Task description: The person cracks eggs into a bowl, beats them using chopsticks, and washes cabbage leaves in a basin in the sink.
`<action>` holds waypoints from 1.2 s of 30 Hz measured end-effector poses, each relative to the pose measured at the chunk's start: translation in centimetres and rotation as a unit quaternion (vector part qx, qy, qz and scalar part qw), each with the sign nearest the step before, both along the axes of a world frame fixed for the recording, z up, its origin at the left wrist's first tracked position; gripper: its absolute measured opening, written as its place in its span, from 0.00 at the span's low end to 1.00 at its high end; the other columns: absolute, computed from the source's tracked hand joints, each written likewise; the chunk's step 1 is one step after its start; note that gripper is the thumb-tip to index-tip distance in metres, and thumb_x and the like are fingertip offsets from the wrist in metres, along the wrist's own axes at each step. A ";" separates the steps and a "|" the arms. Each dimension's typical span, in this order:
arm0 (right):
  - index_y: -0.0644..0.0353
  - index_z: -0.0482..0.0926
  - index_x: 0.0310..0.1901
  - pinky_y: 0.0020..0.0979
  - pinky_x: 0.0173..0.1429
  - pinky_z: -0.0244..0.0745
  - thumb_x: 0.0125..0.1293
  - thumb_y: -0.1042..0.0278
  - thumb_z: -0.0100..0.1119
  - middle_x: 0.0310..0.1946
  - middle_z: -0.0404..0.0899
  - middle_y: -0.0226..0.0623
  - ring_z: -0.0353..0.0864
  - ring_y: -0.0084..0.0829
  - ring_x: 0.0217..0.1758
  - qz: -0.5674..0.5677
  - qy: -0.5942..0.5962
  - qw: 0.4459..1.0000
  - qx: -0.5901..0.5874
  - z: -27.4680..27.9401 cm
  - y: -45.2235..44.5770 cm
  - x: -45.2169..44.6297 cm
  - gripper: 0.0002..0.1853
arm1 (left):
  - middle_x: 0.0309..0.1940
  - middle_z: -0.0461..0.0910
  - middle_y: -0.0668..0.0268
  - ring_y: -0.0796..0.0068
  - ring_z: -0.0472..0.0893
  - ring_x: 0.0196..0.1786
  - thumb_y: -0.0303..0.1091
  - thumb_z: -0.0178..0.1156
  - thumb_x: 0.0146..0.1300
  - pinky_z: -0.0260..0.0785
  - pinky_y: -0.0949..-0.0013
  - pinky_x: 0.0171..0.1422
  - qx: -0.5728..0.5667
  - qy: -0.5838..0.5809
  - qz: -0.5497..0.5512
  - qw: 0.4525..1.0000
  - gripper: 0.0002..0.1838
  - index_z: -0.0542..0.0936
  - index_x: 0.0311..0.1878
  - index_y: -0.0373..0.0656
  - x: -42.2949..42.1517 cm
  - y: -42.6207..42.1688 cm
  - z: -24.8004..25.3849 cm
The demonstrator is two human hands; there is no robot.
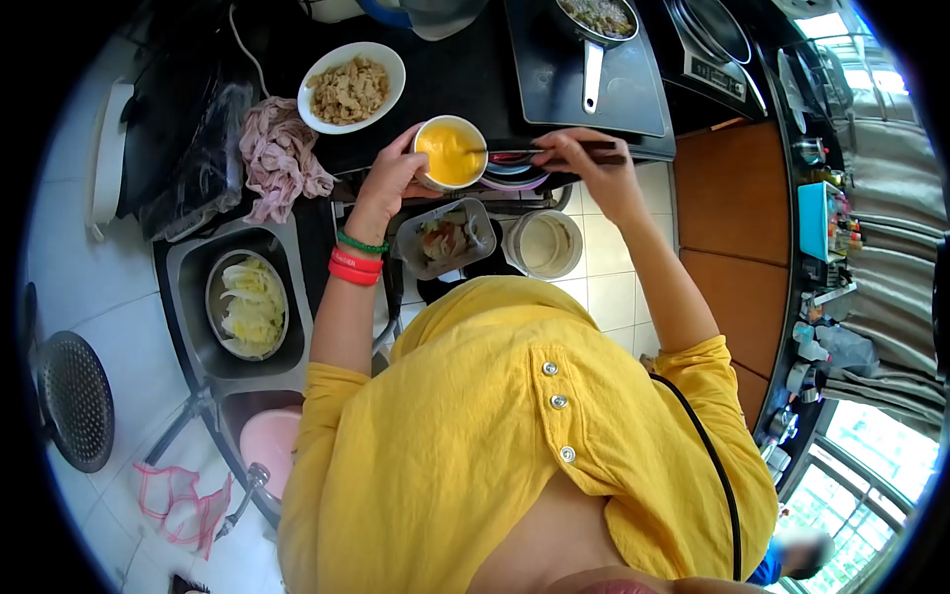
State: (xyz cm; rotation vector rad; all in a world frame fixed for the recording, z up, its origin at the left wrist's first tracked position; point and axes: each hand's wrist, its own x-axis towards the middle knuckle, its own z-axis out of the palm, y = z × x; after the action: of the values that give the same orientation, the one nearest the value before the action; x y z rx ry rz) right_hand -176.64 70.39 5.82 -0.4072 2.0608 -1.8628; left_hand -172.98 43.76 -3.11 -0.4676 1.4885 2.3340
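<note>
My left hand (pixel 399 172) is wrapped round the side of a small white bowl (pixel 451 182) of yellow liquid (pixel 447 148) that looks like beaten egg. In my right hand (pixel 592 166) is a pair of dark-handled chopsticks (pixel 604 152), whose thin far end reaches over the bowl's right rim into the liquid. The fingers of my right hand are closed round the handles. A white bowl of light brown pieces (pixel 350 90) stands on the black counter, up and to the left of my left hand.
Above right, a pan (pixel 596 20) sits on a dark board (pixel 633 97). A pinkish cloth (pixel 279 153) lies left. The sink (pixel 202 346) holds a bowl of cabbage (pixel 252 312). Below my hands are a clear container (pixel 445 238) and a tub (pixel 545 245). Someone's head (pixel 807 552) shows bottom right.
</note>
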 end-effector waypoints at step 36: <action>0.71 0.79 0.40 0.33 0.46 0.82 0.70 0.68 0.52 0.39 0.81 0.45 0.84 0.34 0.39 -0.030 0.016 0.999 -0.022 -0.7 0.0 -0.3 0.13 | 0.46 0.76 0.58 0.62 0.83 0.43 0.23 0.49 0.50 0.83 0.59 0.37 -0.015 -0.022 0.009 1.000 0.34 0.65 0.66 0.44 0.6 0.5 -1.0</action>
State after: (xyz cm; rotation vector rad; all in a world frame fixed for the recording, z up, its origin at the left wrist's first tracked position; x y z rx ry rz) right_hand -176.98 70.44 5.17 -0.3926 2.0775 -1.9507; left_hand -172.34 44.24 -4.15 -0.5404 1.5064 2.3028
